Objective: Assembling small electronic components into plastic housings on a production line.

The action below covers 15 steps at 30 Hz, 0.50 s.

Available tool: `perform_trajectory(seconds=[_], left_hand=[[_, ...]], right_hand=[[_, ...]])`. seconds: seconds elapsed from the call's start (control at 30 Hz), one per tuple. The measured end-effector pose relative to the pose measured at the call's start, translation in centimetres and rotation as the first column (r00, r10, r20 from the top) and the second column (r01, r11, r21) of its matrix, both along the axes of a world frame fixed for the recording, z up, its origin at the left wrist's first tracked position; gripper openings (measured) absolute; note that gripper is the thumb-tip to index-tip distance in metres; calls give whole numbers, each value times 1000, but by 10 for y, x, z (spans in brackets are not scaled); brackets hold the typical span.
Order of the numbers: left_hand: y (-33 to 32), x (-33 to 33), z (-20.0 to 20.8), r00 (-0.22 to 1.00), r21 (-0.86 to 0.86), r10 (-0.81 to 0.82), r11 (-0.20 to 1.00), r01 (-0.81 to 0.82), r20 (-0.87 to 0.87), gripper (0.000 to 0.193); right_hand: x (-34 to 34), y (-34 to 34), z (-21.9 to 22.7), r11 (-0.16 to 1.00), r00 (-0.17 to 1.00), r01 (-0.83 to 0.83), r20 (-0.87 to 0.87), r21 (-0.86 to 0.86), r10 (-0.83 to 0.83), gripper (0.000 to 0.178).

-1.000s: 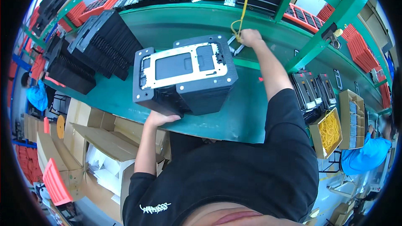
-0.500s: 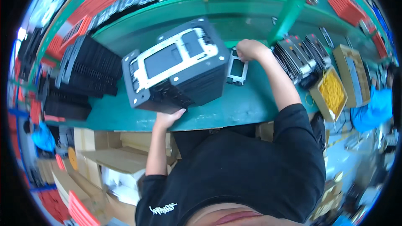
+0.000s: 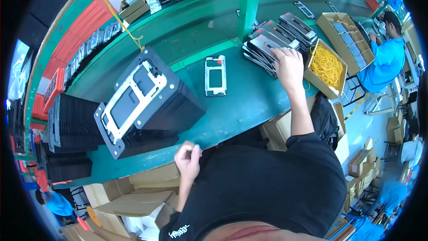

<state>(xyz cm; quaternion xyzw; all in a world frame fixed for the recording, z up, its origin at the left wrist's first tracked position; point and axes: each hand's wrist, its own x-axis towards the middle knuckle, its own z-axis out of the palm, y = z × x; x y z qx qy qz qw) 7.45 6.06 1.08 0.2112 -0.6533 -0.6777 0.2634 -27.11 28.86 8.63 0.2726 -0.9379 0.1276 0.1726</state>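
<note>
The right hand (image 3: 289, 64) is being laid palm-down on a fanned pile of flat dark frames (image 3: 272, 42) at the far right of the green surface (image 3: 249, 102), fingers spread over the top piece as if 1 is being picked off; whether it's actually gripped can't be told. The left hand (image 3: 188, 159) is being held loosely curled at the near edge, w/ nothing in it. 1 single frame (image 3: 215, 75) is lying flat mid-surface, apart from both hands, probably set where it's easy to reach. A tall stack of black trays (image 3: 147, 102), tilted, is being kept at left w/ a pale frame on top. A box of yellow rubber bands (image 3: 327, 67) is sitting just beside the pile, handy for bundling.
</note>
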Motion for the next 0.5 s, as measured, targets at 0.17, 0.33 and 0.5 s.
perform_trajectory(seconds=[0.17,0.33,0.5], left_hand=[[21,-69,46,851,-159,-526,840,519,3,54],[51,-112,50,792,-220,-556,830,512,-251,98],[52,-100,32,859,-370,-508,786,495,70,89]], right_hand=[[50,-3,3,839,966,-245,-196,-487,168,34],[132,-12,22,407,525,-587,53,-700,849,35],[149,-29,-13,167,486,114,202,-979,850,34]])
